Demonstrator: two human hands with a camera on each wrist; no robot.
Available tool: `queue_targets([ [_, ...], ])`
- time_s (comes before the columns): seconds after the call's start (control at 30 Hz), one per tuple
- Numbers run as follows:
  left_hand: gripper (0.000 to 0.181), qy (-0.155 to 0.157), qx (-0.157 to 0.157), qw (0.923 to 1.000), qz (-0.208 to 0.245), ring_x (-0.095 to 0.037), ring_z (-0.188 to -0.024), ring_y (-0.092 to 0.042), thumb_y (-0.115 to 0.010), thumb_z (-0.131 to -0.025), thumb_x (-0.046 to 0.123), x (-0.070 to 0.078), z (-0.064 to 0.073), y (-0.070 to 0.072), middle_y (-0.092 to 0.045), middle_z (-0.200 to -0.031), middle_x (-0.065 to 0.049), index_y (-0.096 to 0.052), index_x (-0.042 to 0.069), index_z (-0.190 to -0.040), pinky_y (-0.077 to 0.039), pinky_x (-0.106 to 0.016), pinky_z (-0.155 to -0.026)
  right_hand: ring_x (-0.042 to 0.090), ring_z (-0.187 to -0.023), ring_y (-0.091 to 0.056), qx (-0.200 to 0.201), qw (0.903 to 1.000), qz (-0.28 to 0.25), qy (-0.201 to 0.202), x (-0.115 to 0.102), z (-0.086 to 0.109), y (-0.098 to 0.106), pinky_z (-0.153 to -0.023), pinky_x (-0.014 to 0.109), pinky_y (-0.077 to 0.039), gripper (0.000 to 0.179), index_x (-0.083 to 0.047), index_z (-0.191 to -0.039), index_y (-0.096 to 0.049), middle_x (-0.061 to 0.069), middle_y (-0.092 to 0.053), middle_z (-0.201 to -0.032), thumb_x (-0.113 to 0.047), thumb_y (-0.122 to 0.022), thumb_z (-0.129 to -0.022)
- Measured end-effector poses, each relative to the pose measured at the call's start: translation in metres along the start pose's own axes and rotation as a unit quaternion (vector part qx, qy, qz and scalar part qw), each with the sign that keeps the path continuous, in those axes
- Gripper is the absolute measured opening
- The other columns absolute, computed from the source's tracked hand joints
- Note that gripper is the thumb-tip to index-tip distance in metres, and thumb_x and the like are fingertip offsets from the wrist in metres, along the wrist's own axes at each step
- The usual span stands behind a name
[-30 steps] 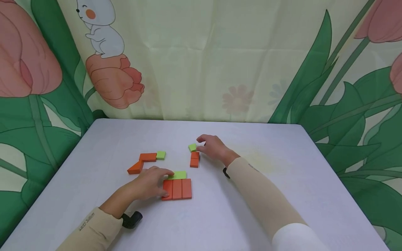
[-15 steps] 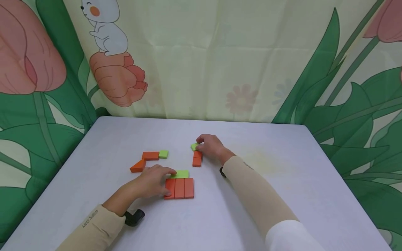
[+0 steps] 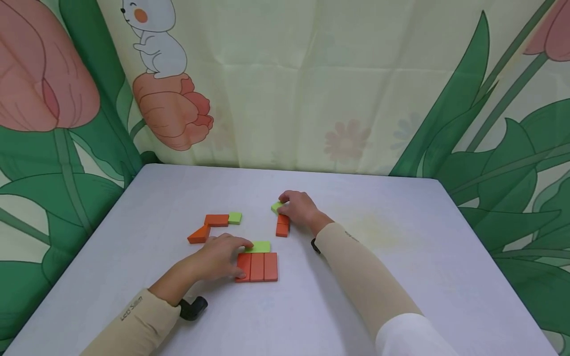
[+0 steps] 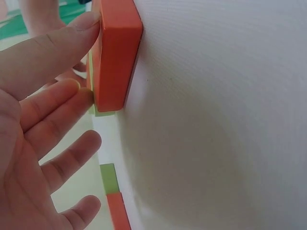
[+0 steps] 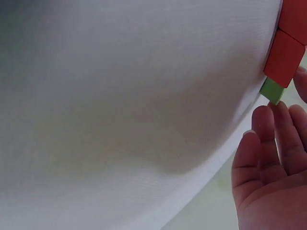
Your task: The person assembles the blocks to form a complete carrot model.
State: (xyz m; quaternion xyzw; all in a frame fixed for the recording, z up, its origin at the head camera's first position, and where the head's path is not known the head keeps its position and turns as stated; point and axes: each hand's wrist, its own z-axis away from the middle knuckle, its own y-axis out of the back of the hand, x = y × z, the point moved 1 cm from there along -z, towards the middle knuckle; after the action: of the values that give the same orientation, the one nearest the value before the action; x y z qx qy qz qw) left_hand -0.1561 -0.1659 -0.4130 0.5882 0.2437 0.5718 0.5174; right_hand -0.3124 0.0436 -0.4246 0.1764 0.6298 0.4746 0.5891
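Note:
My left hand (image 3: 218,257) rests at a row of three flat red blocks (image 3: 263,267), its thumb on the leftmost one. Its index fingertip touches the light green piece (image 3: 260,246) along their far side. In the left wrist view the remaining fingers spread out straight beside the red block (image 4: 115,62). Farther back, my right hand (image 3: 300,208) pinches a small green block (image 3: 275,206) between thumb and index finger. That block sits tilted at the far end of two small orange-red blocks (image 3: 282,226). The right wrist view has the green block (image 5: 272,90) right at the fingertips.
Left of centre, an orange triangular block (image 3: 198,235) meets an orange rectangular block (image 3: 216,220), with a green square block (image 3: 235,218) at its right end. All lie on a white table (image 3: 378,277). A curtain (image 3: 267,99) printed with tulips hangs behind the far edge.
My right thumb and index finger have closed on the small green block, which has turned slightly. The left hand keeps its place at the red row. The whole head view has shifted a little.

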Motion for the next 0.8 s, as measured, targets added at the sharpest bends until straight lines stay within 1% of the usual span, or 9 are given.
queue_targets([
  [0.13, 0.059, -0.001, 0.001, 1.0, 0.0, -0.023, -0.117, -0.053, -0.091, -0.073, 0.026, 0.0, -0.001, 0.0, -0.065, -0.117, 0.005, -0.068, 0.018, -0.126, -0.038, -0.052, -0.099, 0.024, -0.118, -0.055, 0.004, 0.9999, 0.01, 0.008, 0.0, 0.0, 0.0, -0.103, 0.037, -0.043, 0.037, -0.006, -0.132, -0.061, 0.007, -0.064, -0.126, -0.017, -0.062, -0.096],
  [0.27, 0.059, -0.001, 0.0, 1.0, 0.001, -0.024, -0.118, -0.052, -0.091, -0.073, 0.026, 0.0, -0.001, -0.001, -0.065, -0.118, 0.004, -0.068, 0.018, -0.127, -0.038, -0.052, -0.099, 0.024, -0.118, -0.055, 0.0, 0.9999, 0.012, 0.001, 0.001, 0.0, 0.0, -0.103, 0.037, -0.044, 0.038, -0.006, -0.133, -0.06, 0.007, -0.063, -0.126, -0.018, -0.062, -0.097],
  [0.43, 0.058, 0.001, 0.001, 1.0, 0.0, -0.023, -0.118, -0.052, -0.09, -0.074, 0.026, -0.001, -0.003, -0.002, -0.064, -0.118, 0.005, -0.067, 0.019, -0.127, -0.038, -0.051, -0.099, 0.025, -0.117, -0.055, 0.008, 0.9995, 0.029, -0.004, 0.002, 0.001, 0.001, -0.103, 0.037, -0.044, 0.038, -0.004, -0.132, -0.061, 0.008, -0.064, -0.124, -0.017, -0.063, -0.096],
  [0.57, 0.058, 0.001, 0.002, 1.0, 0.001, -0.023, -0.118, -0.052, -0.091, -0.074, 0.026, 0.0, -0.003, -0.004, -0.065, -0.118, 0.005, -0.068, 0.019, -0.127, -0.037, -0.052, -0.1, 0.024, -0.115, -0.055, 0.014, 0.9997, 0.021, -0.007, 0.002, 0.004, 0.003, -0.101, 0.036, -0.045, 0.039, -0.005, -0.132, -0.061, 0.007, -0.064, -0.124, -0.018, -0.063, -0.095],
  [0.67, 0.058, 0.001, 0.002, 1.0, 0.0, -0.023, -0.119, -0.052, -0.091, -0.074, 0.027, -0.001, -0.002, -0.004, -0.065, -0.119, 0.004, -0.068, 0.019, -0.127, -0.037, -0.054, -0.1, 0.023, -0.112, -0.056, 0.02, 0.9998, 0.005, 0.004, -0.002, 0.011, 0.007, -0.097, 0.035, -0.047, 0.039, -0.005, -0.131, -0.062, 0.007, -0.064, -0.122, -0.02, -0.064, -0.095],
  [0.8, 0.059, 0.003, 0.003, 1.0, -0.004, -0.023, -0.119, -0.052, -0.091, -0.074, 0.027, -0.002, -0.002, -0.004, -0.065, -0.119, 0.004, -0.067, 0.019, -0.127, -0.037, -0.054, -0.1, 0.023, -0.112, -0.057, 0.015, 0.9992, -0.003, 0.037, -0.01, 0.022, 0.011, -0.095, 0.034, -0.049, 0.037, -0.006, -0.129, -0.064, 0.006, -0.065, -0.119, -0.02, -0.067, -0.094],
])
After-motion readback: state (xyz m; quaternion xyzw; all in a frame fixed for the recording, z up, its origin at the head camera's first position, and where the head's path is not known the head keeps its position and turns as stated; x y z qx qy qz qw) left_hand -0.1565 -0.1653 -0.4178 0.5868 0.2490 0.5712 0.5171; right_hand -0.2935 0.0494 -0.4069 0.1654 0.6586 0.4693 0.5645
